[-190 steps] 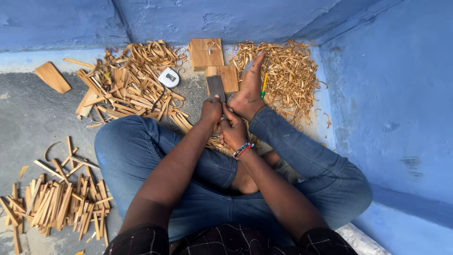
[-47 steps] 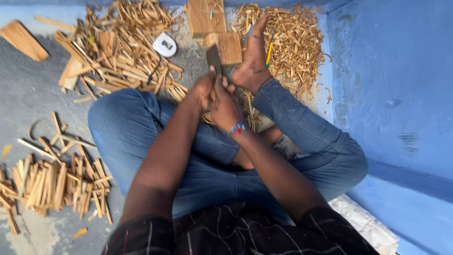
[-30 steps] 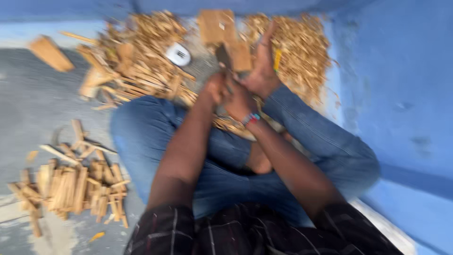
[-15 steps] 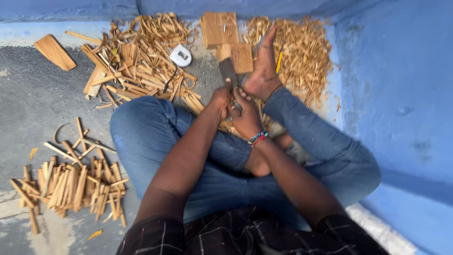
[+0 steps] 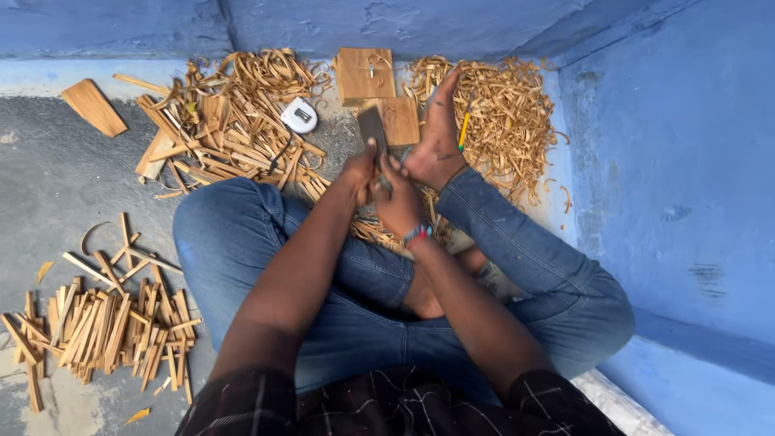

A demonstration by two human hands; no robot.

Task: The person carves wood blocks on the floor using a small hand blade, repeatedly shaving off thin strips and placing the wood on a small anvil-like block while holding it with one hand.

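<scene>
I sit cross-legged on the floor in blue jeans. My left hand (image 5: 359, 171) is closed around the lower end of a dark flat blade (image 5: 372, 129) that points away from me. Pressed against it, my right hand (image 5: 400, 203), with a beaded bracelet at the wrist, is closed on what looks like a thin wooden strip, mostly hidden by the fingers. My bare foot (image 5: 436, 137) rests just right of the hands, with a yellow-green pencil (image 5: 464, 129) beside its toes. Two square wooden blocks (image 5: 366, 74) lie on the floor beyond the blade.
A heap of wooden strips and shavings (image 5: 226, 113) lies at the far left with a small white tape measure (image 5: 299, 115) on it. Curled shavings (image 5: 508, 113) pile up at the far right. Cut sticks (image 5: 97, 323) lie near left. Blue walls (image 5: 686, 178) close in behind and on the right.
My view has swung about and steadied. Both hands have stayed together at the blade over my lap, in front of the foot.
</scene>
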